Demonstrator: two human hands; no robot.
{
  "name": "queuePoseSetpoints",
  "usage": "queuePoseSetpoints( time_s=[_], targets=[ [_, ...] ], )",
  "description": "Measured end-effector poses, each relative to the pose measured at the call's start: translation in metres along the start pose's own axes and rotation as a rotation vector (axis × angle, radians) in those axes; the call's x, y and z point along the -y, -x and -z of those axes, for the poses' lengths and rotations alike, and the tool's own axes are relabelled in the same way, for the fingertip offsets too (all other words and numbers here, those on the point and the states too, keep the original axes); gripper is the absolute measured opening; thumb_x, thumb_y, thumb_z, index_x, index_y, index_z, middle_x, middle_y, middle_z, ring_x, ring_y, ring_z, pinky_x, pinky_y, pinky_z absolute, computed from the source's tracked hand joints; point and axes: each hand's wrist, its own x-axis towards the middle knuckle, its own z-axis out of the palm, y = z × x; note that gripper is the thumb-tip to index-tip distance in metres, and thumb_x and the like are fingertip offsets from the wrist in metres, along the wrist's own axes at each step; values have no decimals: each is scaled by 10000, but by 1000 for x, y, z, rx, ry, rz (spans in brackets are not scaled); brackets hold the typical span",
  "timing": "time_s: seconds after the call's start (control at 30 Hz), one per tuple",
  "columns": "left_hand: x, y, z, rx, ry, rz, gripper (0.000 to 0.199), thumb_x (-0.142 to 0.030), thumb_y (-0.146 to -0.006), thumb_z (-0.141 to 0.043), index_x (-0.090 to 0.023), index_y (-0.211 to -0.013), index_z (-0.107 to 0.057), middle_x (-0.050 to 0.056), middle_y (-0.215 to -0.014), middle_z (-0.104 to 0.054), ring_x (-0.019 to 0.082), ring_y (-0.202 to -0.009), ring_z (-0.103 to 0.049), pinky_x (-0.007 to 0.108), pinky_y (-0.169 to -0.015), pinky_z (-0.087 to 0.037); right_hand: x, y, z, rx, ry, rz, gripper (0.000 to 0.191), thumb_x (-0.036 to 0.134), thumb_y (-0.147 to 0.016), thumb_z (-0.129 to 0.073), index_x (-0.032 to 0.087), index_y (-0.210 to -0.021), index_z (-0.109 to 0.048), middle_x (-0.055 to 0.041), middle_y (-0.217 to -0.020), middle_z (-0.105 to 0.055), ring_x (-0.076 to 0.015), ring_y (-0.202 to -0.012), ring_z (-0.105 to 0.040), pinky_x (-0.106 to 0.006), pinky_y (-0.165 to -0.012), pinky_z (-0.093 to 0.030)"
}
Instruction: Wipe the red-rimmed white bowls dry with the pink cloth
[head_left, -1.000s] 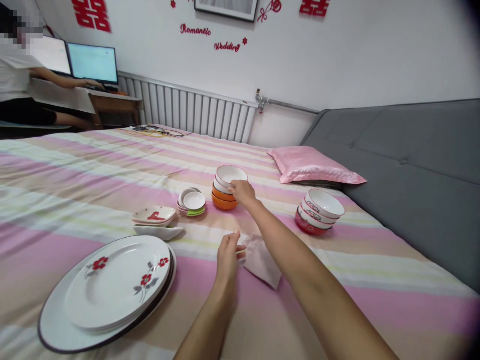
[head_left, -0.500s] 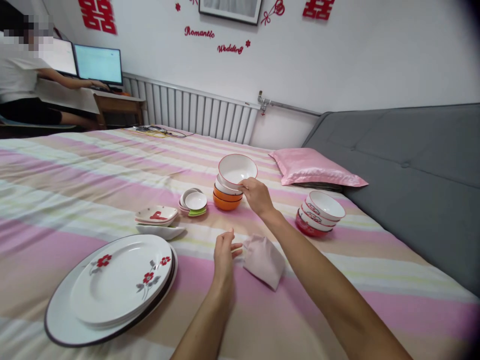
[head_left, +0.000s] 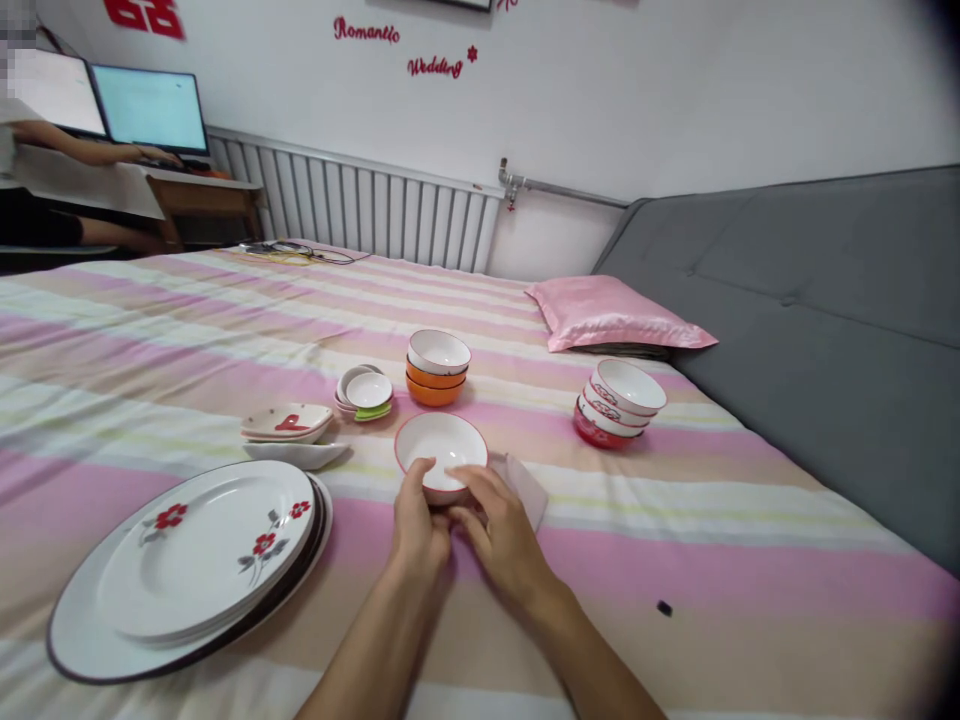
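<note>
A white bowl with a red rim (head_left: 441,437) is held in front of me, its mouth tilted toward me. My left hand (head_left: 421,522) grips its near left side, the thumb over the rim. On the near right, my right hand (head_left: 501,525) curls its fingers over the rim, with its thumb below. Partly hidden behind the right hand and bowl lies a pale pink cloth (head_left: 529,488). Just beyond is a stack of bowls (head_left: 436,388), a white one on top of orange ones.
Large plates (head_left: 202,560) with red flowers lie stacked at left, near small oblong dishes (head_left: 289,422) and little round dishes (head_left: 367,390). Red-and-white bowls (head_left: 619,405) stand at right, before a pink pillow (head_left: 615,312). A small black object (head_left: 664,608) lies on the striped bedspread. Someone sits at a computer.
The bowl has come off the orange stack and toward me in my right hand. My left hand, previously free, has closed on it too. The view has shifted slightly.
</note>
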Motion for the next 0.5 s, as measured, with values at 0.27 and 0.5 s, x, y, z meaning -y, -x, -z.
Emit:
queuePoseSetpoints(
  time_s=[0.27,0.5],
  targets=[
    [-3,-11,-1,-325,-43,-328,213,-193,-620,-687,-197,-811,-593,-27,-755,-569,120,-695,-545,216,-625,-461,-46,10,27,81,405,-414,861,301,-583,-810,149,-1350,-450,-191,-1489,-367,-386,-1400,-286,-547,-1147,-231],
    [5,-12,-1,-293,-108,-295,231,-211,-615,-682,-194,-832,-607,-11,-789,-571,140,-774,-533,243,-673,-445,-69,7,36,111,131,-514,533,177,-808,-565,141,-1339,-529,-162,-1501,-405,-316,-1435,-284,-532,-1170,-162]
  ],
)
